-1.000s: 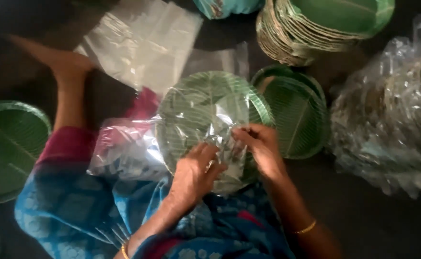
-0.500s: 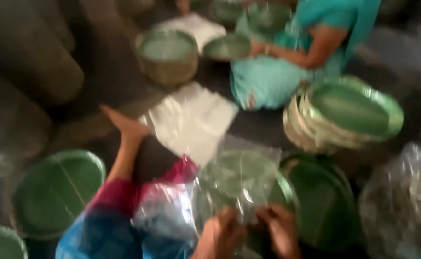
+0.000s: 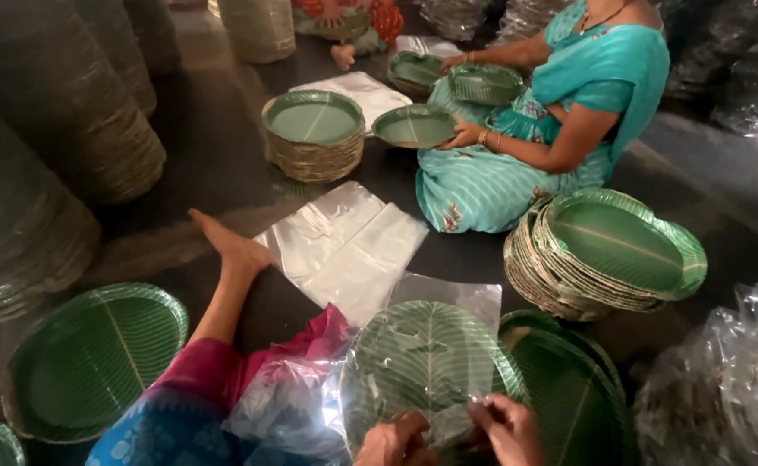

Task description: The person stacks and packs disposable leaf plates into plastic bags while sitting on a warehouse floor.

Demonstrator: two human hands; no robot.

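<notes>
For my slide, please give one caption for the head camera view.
Both hands, left hand and right hand, grip a clear bag around green plates.

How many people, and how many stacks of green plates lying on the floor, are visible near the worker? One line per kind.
Co-workers: 2 (teal-clad person, partly visible person at the top)
Open green plate stacks on the floor: 4 ()
Total: 6
</notes>
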